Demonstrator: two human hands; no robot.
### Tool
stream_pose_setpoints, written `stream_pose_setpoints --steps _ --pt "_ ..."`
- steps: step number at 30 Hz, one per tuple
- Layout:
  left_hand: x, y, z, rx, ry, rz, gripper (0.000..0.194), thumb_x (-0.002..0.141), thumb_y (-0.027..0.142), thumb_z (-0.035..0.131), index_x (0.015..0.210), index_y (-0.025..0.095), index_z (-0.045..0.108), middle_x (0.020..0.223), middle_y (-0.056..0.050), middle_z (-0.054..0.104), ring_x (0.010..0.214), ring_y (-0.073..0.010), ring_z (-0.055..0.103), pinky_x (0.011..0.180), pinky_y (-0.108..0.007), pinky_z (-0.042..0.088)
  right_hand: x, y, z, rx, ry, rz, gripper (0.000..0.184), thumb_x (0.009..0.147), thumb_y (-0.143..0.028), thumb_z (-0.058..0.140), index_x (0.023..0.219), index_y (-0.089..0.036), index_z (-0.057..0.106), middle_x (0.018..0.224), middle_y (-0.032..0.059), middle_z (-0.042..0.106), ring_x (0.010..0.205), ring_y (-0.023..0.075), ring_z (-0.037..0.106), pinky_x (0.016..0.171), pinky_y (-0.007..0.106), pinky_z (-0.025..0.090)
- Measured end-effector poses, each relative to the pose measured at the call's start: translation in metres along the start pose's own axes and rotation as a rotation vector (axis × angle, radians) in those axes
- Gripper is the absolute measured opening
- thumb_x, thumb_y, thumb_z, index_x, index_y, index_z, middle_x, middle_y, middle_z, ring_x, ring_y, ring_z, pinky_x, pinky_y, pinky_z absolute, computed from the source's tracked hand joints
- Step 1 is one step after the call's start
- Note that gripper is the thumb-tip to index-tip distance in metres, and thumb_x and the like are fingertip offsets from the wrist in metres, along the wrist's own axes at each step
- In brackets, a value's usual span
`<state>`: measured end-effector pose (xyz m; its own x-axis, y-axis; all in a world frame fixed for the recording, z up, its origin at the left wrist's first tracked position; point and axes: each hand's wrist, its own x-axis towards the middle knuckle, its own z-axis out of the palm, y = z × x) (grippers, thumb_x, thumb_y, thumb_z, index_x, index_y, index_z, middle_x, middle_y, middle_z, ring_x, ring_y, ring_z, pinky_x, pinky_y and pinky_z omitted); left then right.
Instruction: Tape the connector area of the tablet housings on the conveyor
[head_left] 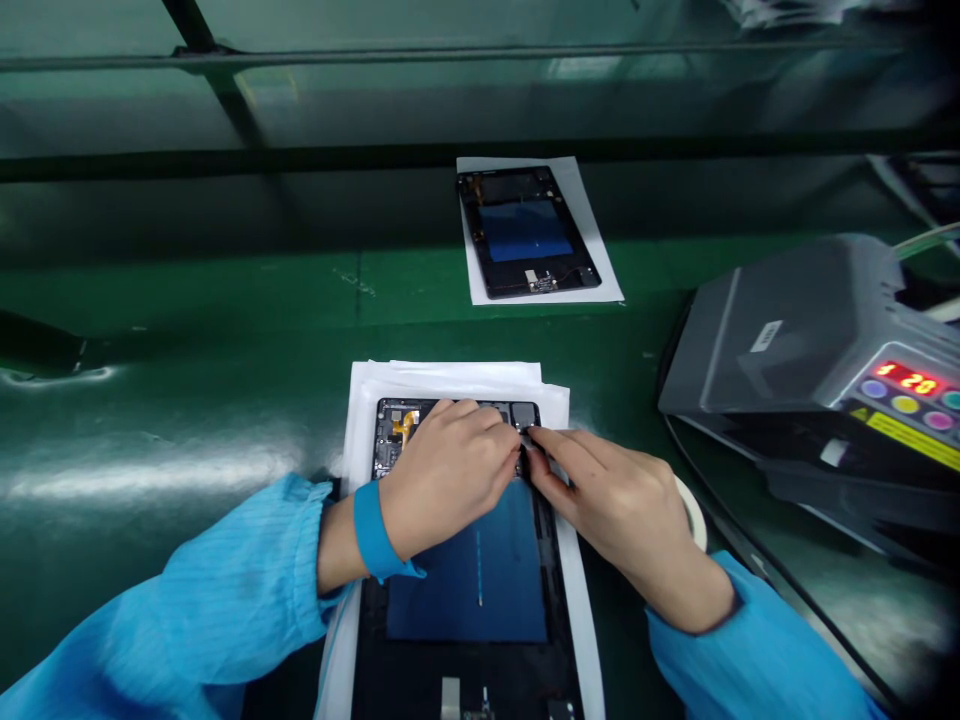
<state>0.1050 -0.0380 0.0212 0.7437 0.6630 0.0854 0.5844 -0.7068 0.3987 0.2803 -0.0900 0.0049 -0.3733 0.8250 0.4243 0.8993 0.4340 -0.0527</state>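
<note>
Just beyond the right hand (622,510), red LED digits (907,379) "1 28"

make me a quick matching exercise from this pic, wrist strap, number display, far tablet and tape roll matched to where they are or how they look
Things:
1. blue wrist strap
2. number display
3. far tablet
4. tape roll

Places and states:
a. partly behind the right hand
b. around the left wrist
c. lying on white paper further along the green bench
d. glowing red

Pairs: 1-b, 2-d, 3-c, 4-a
</note>
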Motion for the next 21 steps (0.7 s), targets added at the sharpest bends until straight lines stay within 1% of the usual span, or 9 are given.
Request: stream_pose_setpoints --steps 7,10,12,14,16,17,18,20,21 --pt "0.001 -0.001 0.000 0.012 0.001 -0.006 0.018 0.092 0.021 0.048 0.080 0.017 0.061 0.078 -0.003 0.060 0.077 -0.0191 0.055 0.074 -0.034 0.042 0.006 0.002 -0.005 0.044 -0.074 0.023 0.017 0.090 -0.019 0.049 0.085 -0.018 0.066 0.081 0.0033 0.063 0.067 0.0126 0.055 0.054 0.028 0.036" --pt "0.003 -0.002 -0.001 0.018 0.006 0.008 0.018 0.091 0.020 0.049 0.079 0.017 0.062 0.076 -0.003 0.060 0.077 -0.0197 0.055 0.074 -0.035 0.042 0.011 0.001 -0.010 0.024 -0.172 -0.015 0.019 0.090 -0.017 0.048 0.081 -0.018 0.065 0.076 0.0028 0.059 0.066 0.0140 0.052 0.055 0.030 0.036" --pt "0.004 -0.003 -0.002 0.020 0.010 0.014 0.016 0.090 0.019 0.050 0.079 0.017 0.062 0.076 -0.003 0.061 0.076 -0.0200 0.055 0.074 -0.035 0.042 0.015 -0.004 -0.015 -0.017 -0.259 -0.046 0.016 0.088 -0.015 0.051 0.079 -0.018 0.064 0.073 0.0029 0.057 0.067 0.0156 0.051 0.056 0.031 0.037" --pt "0.006 -0.006 -0.002 0.026 0.015 0.022 0.016 0.088 0.018 0.050 0.079 0.017 0.063 0.076 -0.003 0.061 0.076 -0.0202 0.055 0.073 -0.035 0.042 0.017 -0.009 -0.019 -0.067 -0.323 -0.055 0.012 0.087 -0.015 0.052 0.086 -0.017 0.064 0.078 0.0043 0.059 0.073 0.0175 0.052 0.058 0.032 0.039" --pt "0.008 -0.008 -0.003 0.028 0.026 0.038 0.016 0.088 0.019 0.050 0.080 0.018 0.063 0.077 -0.003 0.062 0.076 -0.0204 0.056 0.073 -0.035 0.042 0.011 -0.009 -0.022 -0.090 -0.335 -0.045 0.018 0.088 -0.018 0.051 0.101 -0.016 0.063 0.088 0.0058 0.061 0.079 0.0188 0.053 0.061 0.033 0.041" --pt "0.009 -0.009 -0.003 0.025 0.033 0.044 0.016 0.089 0.020 0.049 0.080 0.018 0.062 0.077 -0.003 0.062 0.076 -0.0205 0.056 0.073 -0.035 0.042 0.004 -0.007 -0.025 -0.088 -0.302 -0.036 0.022 0.089 -0.021 0.050 0.108 -0.017 0.061 0.092 0.0060 0.062 0.080 0.0187 0.054 0.063 0.033 0.042" --pt "0.009 -0.010 -0.004 0.020 0.036 0.047 0.017 0.090 0.021 0.048 0.081 0.018 0.062 0.078 -0.003 0.062 0.077 -0.0206 0.057 0.074 -0.035 0.042 -0.008 -0.002 -0.029 -0.086 -0.235 -0.019 0.025 0.090 -0.022 0.050 0.113 -0.018 0.059 0.095 0.0058 0.063 0.082 0.0183 0.055 0.066 0.033 0.044" --pt "0.010 -0.010 -0.005 0.011 0.041 0.047 0.019 0.091 0.023 0.046 0.082 0.019 0.062 0.079 -0.003 0.063 0.077 -0.0204 0.057 0.074 -0.035 0.042 -0.042 0.014 -0.039 -0.128 -0.014 0.051 0.026 0.087 -0.021 0.055 0.113 -0.019 0.057 0.098 0.0054 0.065 0.084 0.0177 0.057 0.073 0.033 0.045" --pt "0.010 -0.010 -0.006 0.011 0.042 0.046 0.019 0.091 0.024 0.045 0.082 0.019 0.062 0.079 -0.003 0.063 0.077 -0.0202 0.057 0.074 -0.034 0.042 -0.064 0.024 -0.046 -0.206 0.120 0.121 0.028 0.084 -0.018 0.059 0.112 -0.019 0.058 0.097 0.0062 0.065 0.087 0.0186 0.058 0.077 0.033 0.046"
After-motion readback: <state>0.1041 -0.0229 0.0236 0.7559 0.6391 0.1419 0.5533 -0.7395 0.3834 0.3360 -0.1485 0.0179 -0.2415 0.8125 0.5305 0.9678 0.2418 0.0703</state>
